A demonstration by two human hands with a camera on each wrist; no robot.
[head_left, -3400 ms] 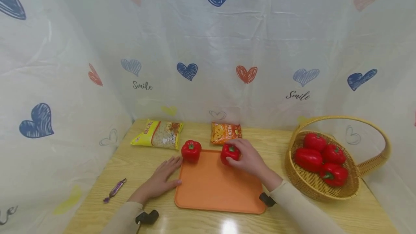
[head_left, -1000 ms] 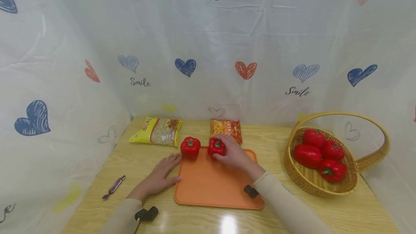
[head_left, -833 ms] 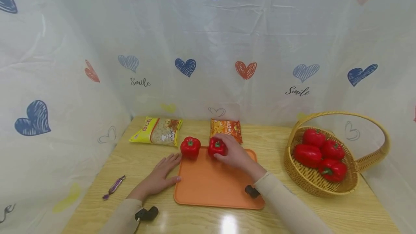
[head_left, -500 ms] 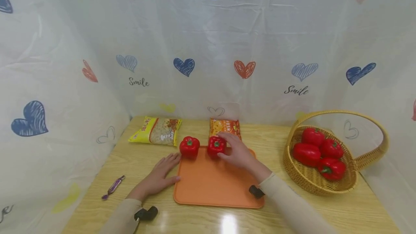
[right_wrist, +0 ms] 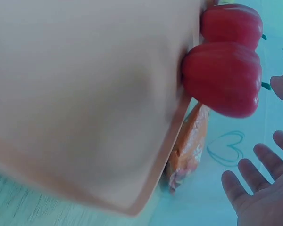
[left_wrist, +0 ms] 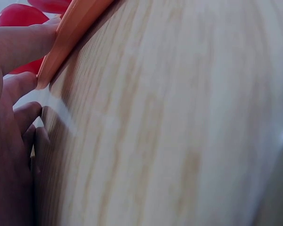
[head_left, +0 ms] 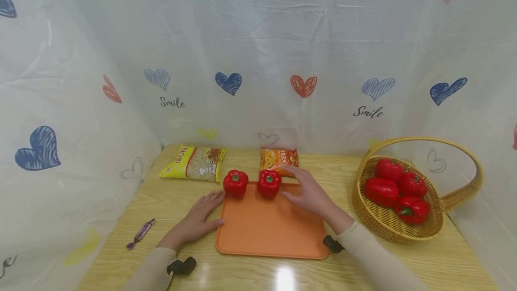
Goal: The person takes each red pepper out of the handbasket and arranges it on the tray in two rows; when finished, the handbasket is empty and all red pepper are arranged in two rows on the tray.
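Two red bell peppers stand upright along the far edge of the orange tray (head_left: 270, 232): one bell pepper (head_left: 235, 183) at its far left corner, the other bell pepper (head_left: 269, 184) a little to the right. My right hand (head_left: 308, 194) hovers over the tray's right part, fingers spread and apart from the nearer pepper; the right wrist view shows nothing in its grasp. My left hand (head_left: 198, 219) lies flat beside the tray's left edge. In the left wrist view its fingertips (left_wrist: 26, 84) touch the orange tray rim (left_wrist: 70, 37).
A wicker basket (head_left: 387, 230) with several red peppers (head_left: 381, 192) stands at the right, its handle arching up. Behind the tray lie a yellow snack bag (head_left: 194, 163) and an orange snack packet (head_left: 278, 160). A purple wrapped candy (head_left: 140, 233) lies at the left.
The right hand slid its bell pepper leftward along the tray's far edge, then let go and drew back to the right, its fingers opening. The left hand stayed in place.
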